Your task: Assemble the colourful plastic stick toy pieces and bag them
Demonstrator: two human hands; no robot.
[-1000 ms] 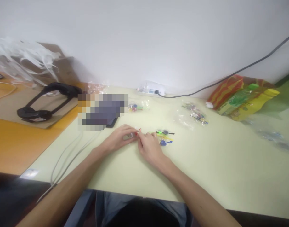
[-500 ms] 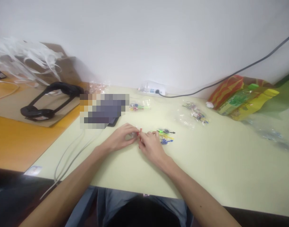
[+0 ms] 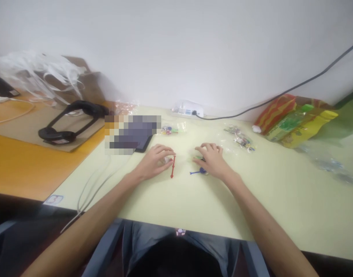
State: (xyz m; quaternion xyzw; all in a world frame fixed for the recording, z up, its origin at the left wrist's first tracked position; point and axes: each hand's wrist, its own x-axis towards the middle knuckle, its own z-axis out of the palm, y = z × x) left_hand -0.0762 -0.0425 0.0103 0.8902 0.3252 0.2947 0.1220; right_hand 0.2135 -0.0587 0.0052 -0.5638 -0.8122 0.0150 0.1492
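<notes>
Skinny red stick (image 3: pixel 173 169), kinda knobby, long axis pointing nearly straight at the counter's (image 3: pixel 268 184) near edge. Left hand (image 3: pixel 154 162) pinches its far end; right hand's (image 3: pixel 213 158) loose, by the blue piece (image 3: pixel 203 170).

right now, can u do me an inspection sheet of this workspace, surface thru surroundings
Surface: pale table, orange surface at left.
Pieces: red piece at left hand; blue piece partly below right hand.
Clutter: partly pixelated tablet, clear packets, black frame on cardboard.
Hands: left grip unclear; right finger and thumb apart.
Cables: pale cables cross near edge; dark cable runs to white socket strip.
Surroundings: white wall behind, colourful bags at right.
</notes>
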